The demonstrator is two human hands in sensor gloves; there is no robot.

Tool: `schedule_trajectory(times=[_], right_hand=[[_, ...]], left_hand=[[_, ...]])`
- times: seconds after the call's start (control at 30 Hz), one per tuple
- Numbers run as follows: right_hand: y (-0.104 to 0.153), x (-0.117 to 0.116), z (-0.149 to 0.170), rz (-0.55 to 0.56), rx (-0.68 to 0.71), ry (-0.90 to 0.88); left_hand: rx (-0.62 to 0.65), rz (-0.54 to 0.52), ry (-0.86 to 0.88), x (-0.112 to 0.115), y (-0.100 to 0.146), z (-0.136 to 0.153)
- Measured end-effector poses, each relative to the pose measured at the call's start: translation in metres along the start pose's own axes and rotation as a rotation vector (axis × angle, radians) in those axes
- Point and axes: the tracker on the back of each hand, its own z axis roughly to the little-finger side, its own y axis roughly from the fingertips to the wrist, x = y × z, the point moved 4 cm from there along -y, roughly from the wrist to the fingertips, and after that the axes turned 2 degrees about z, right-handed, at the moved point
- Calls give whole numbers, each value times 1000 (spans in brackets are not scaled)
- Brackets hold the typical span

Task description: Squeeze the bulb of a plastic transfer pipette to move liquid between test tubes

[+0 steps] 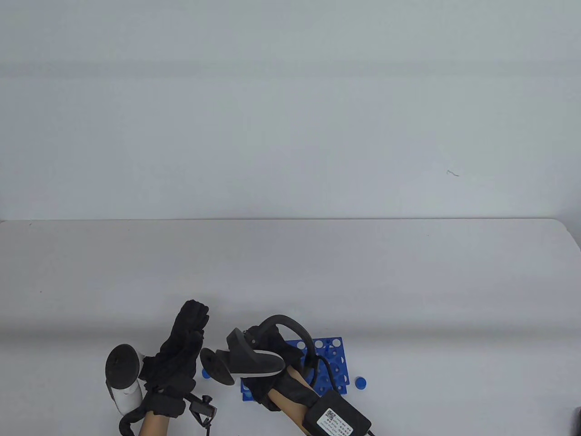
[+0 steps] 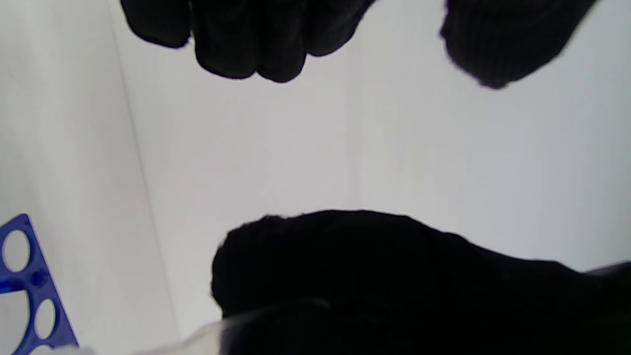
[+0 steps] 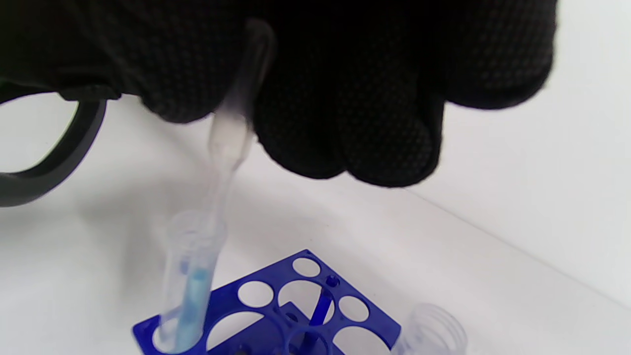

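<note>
My right hand (image 1: pixel 278 346) sits over the blue test tube rack (image 1: pixel 333 363) near the table's front edge. In the right wrist view its fingers (image 3: pixel 345 123) pinch a clear plastic pipette (image 3: pixel 230 133) by its upper part. The pipette stem goes down into a clear test tube (image 3: pixel 190 276) holding blue liquid, which stands in a corner hole of the rack (image 3: pixel 276 305). A second open tube (image 3: pixel 434 330) stands at the rack's right side. My left hand (image 1: pixel 188 331) is left of the rack, fingers stretched out, holding nothing.
A blue cap (image 1: pixel 361 383) lies on the table right of the rack, and another blue cap (image 1: pixel 206 373) lies between my hands. A corner of the rack shows in the left wrist view (image 2: pixel 29 286). The white table (image 1: pixel 317 272) stretches away behind.
</note>
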Motion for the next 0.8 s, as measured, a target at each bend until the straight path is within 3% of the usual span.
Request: schedule_trajectory(times=[0.27, 0.6, 0.8], right_hand=[[6, 21, 13, 26, -21, -62], [40, 90, 64, 161, -93, -179], [57, 102, 93, 183, -162, -146]], left_hand=[[0, 0, 0, 0, 0, 0], [0, -2, -2, 0, 0, 0], [-2, -4, -7, 0, 1, 0]])
